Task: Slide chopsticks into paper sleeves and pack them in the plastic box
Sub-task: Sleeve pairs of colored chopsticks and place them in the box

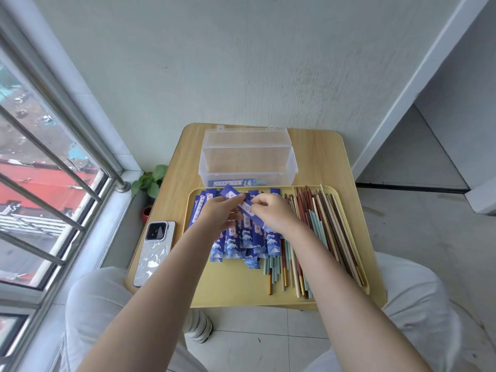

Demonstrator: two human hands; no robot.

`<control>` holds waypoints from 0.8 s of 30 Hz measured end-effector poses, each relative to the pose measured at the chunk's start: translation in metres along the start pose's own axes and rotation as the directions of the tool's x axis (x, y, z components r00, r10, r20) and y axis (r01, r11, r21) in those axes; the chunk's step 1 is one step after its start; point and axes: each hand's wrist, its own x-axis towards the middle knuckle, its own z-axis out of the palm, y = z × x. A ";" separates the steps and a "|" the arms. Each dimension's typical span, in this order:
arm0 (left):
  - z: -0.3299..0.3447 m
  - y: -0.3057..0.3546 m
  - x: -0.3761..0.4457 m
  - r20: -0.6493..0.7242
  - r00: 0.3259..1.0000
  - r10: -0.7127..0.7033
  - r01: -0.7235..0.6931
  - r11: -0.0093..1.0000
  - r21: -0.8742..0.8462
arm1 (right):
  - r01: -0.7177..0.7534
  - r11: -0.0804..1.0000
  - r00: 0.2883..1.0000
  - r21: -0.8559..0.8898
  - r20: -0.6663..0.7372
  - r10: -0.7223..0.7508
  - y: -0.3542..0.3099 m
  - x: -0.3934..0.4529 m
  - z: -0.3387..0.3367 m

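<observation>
A yellow tray (230, 288) holds a heap of blue paper sleeves (243, 244) on its left and several loose chopsticks (326, 232) in red, brown, cream and teal on its right. Above the heap, one blue sleeve (243, 204) lies slantwise between both hands. My left hand (218, 210) pinches its upper end; my right hand (271, 210) pinches its middle. Behind the tray stands the clear plastic box (248, 163) with its lid open, and one sleeved pair (233, 182) lies at its bottom.
The tray and box sit on a small wooden table (319, 154). A white phone (154, 251) lies at the table's left edge. A potted plant (149, 181) stands on the floor by the window on the left. My knees flank the table.
</observation>
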 end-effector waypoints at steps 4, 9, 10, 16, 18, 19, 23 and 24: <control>0.007 -0.003 -0.008 0.011 1.000 0.012 -0.009 0.959 -0.285 | -0.091 0.943 0.995 0.319 0.061 0.075 0.011 -0.010 -0.011; 0.006 -0.004 -0.016 -0.307 0.945 0.112 -0.034 0.968 0.248 | -0.089 0.911 0.977 0.402 -0.141 0.158 0.024 -0.009 -0.019; 0.007 -0.005 -0.016 -0.330 0.927 0.175 -0.080 0.956 0.282 | -0.082 0.897 0.965 0.434 -0.192 0.181 0.026 -0.009 -0.022; 0.029 0.010 -0.029 0.031 0.982 0.189 -0.171 0.938 -0.303 | -0.119 0.797 0.984 0.592 -0.035 0.173 0.023 -0.019 -0.019; 0.039 0.011 -0.027 0.051 0.976 0.212 -0.169 0.883 -0.438 | -0.138 0.854 0.989 0.501 0.020 0.148 0.023 -0.023 -0.015; 0.044 0.011 -0.025 0.049 0.979 0.196 -0.150 0.868 -0.474 | -0.147 0.884 0.989 0.443 0.042 0.143 0.024 -0.025 -0.015; 0.057 0.004 -0.024 -0.043 0.998 0.052 -0.061 0.975 -0.216 | -0.149 0.987 0.989 0.059 0.019 0.148 0.037 -0.033 -0.032; 0.059 0.001 -0.026 -0.047 0.998 0.032 -0.039 0.988 -0.146 | -0.153 0.984 0.987 -0.089 -0.056 0.148 0.042 -0.035 -0.036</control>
